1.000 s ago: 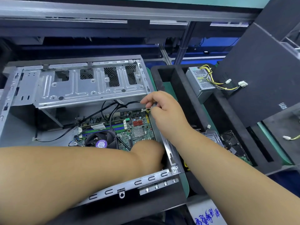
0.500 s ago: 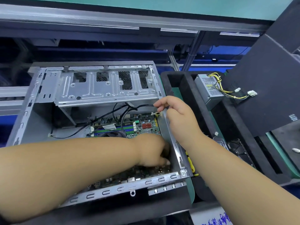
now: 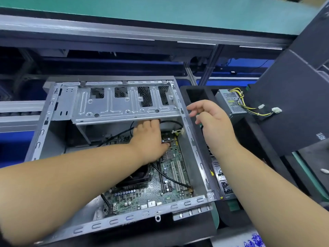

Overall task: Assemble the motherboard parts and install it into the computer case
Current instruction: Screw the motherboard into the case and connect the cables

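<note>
The open grey computer case (image 3: 195, 152) lies in front of me with the green motherboard (image 3: 170, 175) seated inside it. My left hand (image 3: 151, 138) reaches deep into the case over the board's far end; its thumb lies near a red connector and its fingertips vanish under the edge of the drive cage (image 3: 124, 107). A black cable (image 3: 172, 122) loops from those fingers to a white connector (image 3: 178, 131). My right hand (image 3: 211, 120) hovers above the case's right wall, fingers loosely spread and holding nothing. My left forearm partly covers the black CPU fan (image 3: 137, 177).
A black foam tray (image 3: 195, 91) stands right of the case, holding a grey power supply (image 3: 229, 102) with yellow and black wires, and a drive (image 3: 222, 179) lower down. A large black panel (image 3: 284, 104) leans at the right. A conveyor frame runs along the back.
My left hand has moved from the board's near right corner up to its far end under the drive cage. My right hand has let go of the white connector and lifted away, fingers spread.
</note>
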